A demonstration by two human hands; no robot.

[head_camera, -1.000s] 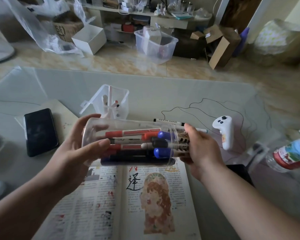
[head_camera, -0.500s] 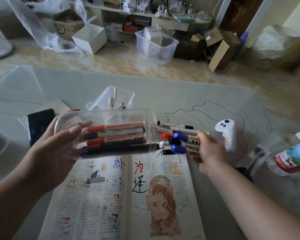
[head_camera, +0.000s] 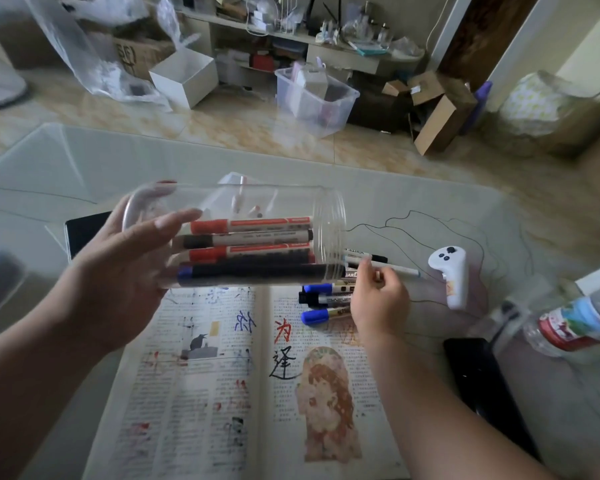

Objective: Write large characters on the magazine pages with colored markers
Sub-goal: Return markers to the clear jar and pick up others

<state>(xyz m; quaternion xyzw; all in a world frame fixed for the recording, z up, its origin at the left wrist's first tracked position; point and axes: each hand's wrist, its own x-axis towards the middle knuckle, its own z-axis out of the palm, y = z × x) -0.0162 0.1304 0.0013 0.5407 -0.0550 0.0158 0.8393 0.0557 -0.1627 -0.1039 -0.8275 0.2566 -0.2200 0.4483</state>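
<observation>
Three markers (head_camera: 321,299) lie crosswise, caps just left of the right hand (head_camera: 378,303), its curled fingers covering their barrels; grip unclear.

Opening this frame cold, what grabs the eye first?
A clear plastic jar lies sideways in the left hand at centre frame, with red, black and blue markers inside. Below it an open magazine bears large handwritten characters in blue, red and black. The right hand covers the ends of loose markers on the right page's top edge.
</observation>
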